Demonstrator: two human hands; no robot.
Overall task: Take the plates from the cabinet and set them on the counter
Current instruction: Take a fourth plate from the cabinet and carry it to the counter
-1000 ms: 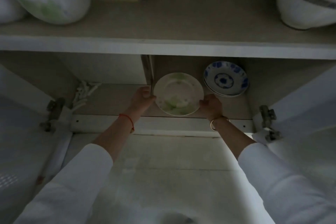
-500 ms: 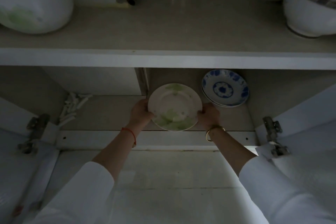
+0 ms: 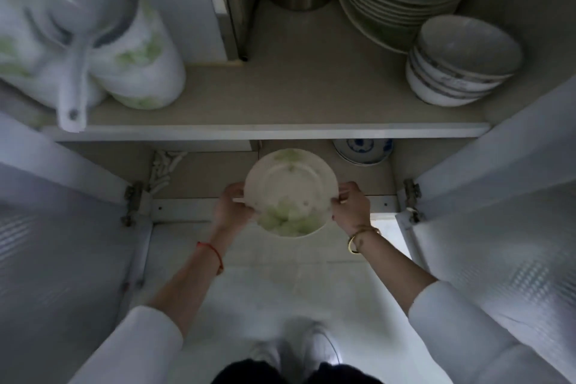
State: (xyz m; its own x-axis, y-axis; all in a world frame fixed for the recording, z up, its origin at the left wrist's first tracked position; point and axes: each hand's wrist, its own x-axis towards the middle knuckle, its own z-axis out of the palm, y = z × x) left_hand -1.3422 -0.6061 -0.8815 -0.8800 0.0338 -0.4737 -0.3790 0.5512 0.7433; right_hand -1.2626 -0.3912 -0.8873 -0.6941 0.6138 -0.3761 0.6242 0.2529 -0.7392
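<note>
Fingers [image 3: 348, 188] of our left hand [image 3: 232, 209] and right hand [image 3: 350, 209] are pinching opposite rims of the round, cream, green-printed ceramic plate [image 3: 290, 187] for balance. We are holding it over the cabinet shelf [image 3: 187, 209] at its front edge.

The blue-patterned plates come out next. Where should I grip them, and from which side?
Probably grip the blue-patterned plates by opposite rim edges, left and right, reaching in from the open front; they lie flat far back under the shelf.
</note>
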